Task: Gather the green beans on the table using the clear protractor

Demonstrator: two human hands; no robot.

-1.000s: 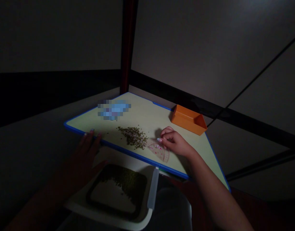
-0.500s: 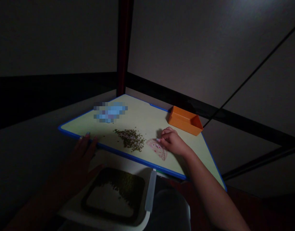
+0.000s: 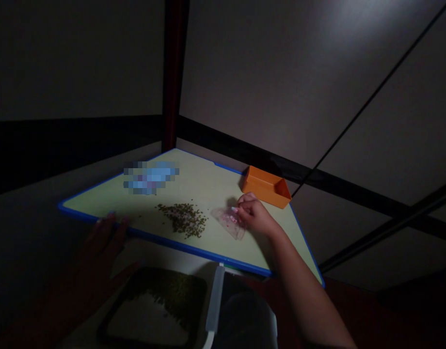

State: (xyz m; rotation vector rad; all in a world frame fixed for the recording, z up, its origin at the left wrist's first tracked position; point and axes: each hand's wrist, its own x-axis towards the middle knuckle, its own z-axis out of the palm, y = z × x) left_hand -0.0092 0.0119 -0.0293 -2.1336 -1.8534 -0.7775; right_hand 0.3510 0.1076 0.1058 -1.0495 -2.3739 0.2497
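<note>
Pale green board (image 3: 208,186) with a blue edge lies in front of me, and a heap of small green beans (image 3: 181,219) sits near its middle. My right hand (image 3: 255,217) is narrow, fingers curled and pinching a clear plastic piece (image 3: 228,223) with pink specks, just beside the heap. Near that hand, an orange tray (image 3: 266,186) sits at the board's far edge. My left hand (image 3: 103,237) is spread wide and holds nothing, its fingertips (image 3: 108,228) on the near blue edge. Below the board, a dark-rimmed tray (image 3: 143,327) holds more beans (image 3: 172,295). A blurred blue patch (image 3: 150,177) lies on the board's far side.
</note>
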